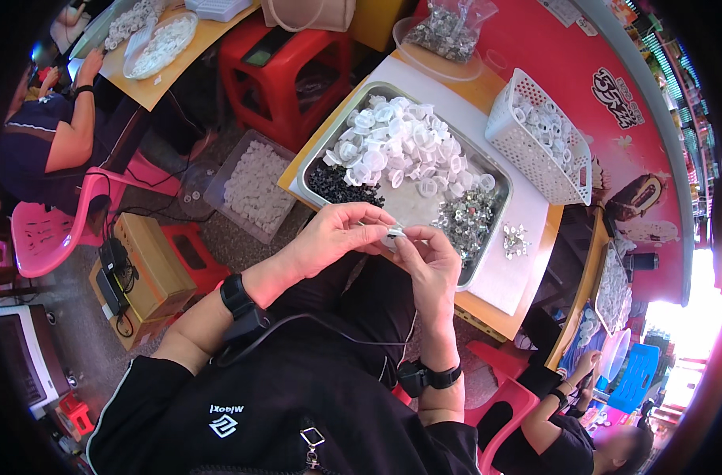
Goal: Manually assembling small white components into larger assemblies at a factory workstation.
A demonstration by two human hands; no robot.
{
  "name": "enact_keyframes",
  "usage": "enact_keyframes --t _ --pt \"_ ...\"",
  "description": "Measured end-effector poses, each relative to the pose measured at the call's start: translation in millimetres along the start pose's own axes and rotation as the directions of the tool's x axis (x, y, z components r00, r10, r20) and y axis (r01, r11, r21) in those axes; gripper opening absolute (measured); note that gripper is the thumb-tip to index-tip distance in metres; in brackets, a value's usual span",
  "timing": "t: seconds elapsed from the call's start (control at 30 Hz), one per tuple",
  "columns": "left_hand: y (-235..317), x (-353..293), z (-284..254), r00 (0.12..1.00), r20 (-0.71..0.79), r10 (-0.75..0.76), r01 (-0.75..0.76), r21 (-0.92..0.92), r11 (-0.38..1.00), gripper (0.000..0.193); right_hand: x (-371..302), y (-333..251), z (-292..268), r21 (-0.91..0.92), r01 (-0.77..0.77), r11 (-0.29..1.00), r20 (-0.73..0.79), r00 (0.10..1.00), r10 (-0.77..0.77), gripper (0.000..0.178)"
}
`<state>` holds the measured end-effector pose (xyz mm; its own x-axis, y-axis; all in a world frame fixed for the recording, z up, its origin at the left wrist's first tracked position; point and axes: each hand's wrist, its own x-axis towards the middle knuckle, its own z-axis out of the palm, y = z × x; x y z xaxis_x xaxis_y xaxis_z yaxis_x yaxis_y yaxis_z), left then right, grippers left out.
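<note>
Above the near edge of a metal tray [497, 229], my left hand [333, 239] and my right hand [433, 267] meet, fingertips pinched. Between them is a small white plastic part [394, 234] with a dark spot; its finer details are partly hidden by the fingers. Inside the tray, a heap of white translucent plastic caps [408, 142] fills the far side. Small black pieces [337, 187] lie at the left, close to my left hand. Shiny metal clips [468, 218] are piled at the right, just beyond my right hand.
A white basket [541, 133] of plastic parts and a bag of metal pieces [448, 33] stand on the table. Loose clips [516, 240] lie right of the tray. On the floor are a bin [254, 190] of white parts and a red stool [278, 75]. Other people work left and right.
</note>
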<state>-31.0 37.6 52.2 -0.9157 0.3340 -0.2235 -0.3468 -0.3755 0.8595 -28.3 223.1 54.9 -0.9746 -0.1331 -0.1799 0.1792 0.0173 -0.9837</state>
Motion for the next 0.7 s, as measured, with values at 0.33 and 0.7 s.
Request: enact_keyframes --t 0.33,0.7 --pt "-14.1 1.5 7.9 0.971 -0.101 0.216 -0.186 0.242 0.952 0.008 -4.3 -4.4 7.8 -0.268 0.203 0.942 -0.092 0.968 -0.234 0.010" --pt "-19.0 7.6 0.5 0.982 -0.020 0.186 -0.167 0.349 0.922 0.008 -6.9 1.3 0.8 -0.114 0.103 0.988 -0.048 0.993 -0.109 0.006"
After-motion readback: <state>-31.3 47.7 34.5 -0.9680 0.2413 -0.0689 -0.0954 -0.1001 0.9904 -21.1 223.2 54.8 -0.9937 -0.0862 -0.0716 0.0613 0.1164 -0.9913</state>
